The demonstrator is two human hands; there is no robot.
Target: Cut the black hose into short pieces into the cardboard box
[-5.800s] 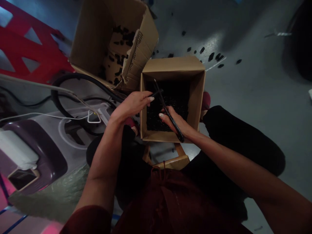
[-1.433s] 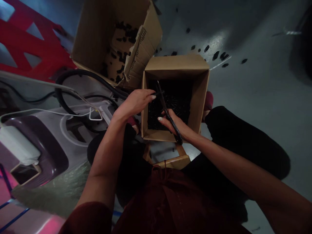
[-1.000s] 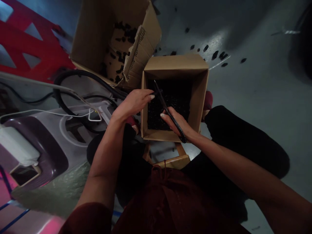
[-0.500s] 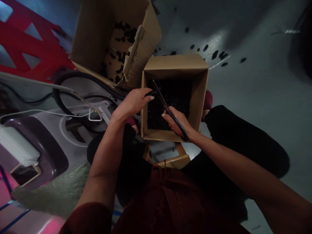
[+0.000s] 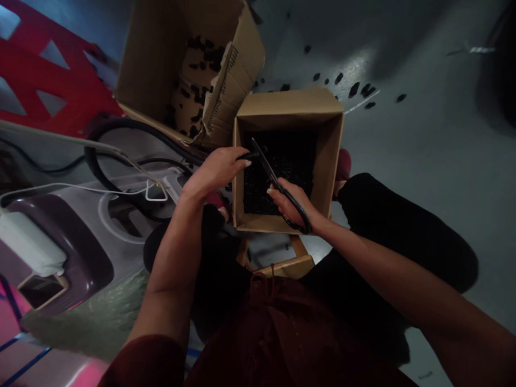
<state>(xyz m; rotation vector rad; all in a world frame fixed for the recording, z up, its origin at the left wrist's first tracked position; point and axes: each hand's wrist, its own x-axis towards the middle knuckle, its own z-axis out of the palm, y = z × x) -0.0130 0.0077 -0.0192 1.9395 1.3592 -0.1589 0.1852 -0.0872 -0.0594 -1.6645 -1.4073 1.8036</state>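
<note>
The smooth grey floor (image 5: 419, 150) spreads under everything. Toward the upper left stands a large brown cardboard box with a torn, ragged flap (image 5: 143, 64), short black pieces scattered over its bottom. At the far left is a bright red panel with triangular openings (image 5: 78, 99); below it, a pale grey plastic stool with a dark purple seat (image 5: 86, 242) carries an oblong white case (image 5: 32, 243). A thick, glossy black hose (image 5: 149, 128) curves between the torn box and the stool.

Between the person's knees is the smaller, open brown cardboard box (image 5: 290, 103), with a heap of small black cut pieces (image 5: 262, 196) inside. Both hands work over its opening. The left hand (image 5: 220, 167) comes in at the box's left wall, its thumb and fingers pinching a slim black ribbed tube (image 5: 253, 156) that points in over the heap. The right hand (image 5: 292, 201) is curled round the handles of a pair of long black-handled scissors (image 5: 266, 165), whose blades slant up and leftward to the tube's end. In this dim light the tube seems to touch the blades, though how far apart they stand is hard to make out.

Smallest are the loose dark bits (image 5: 353, 89) on the floor beyond the smaller box.
</note>
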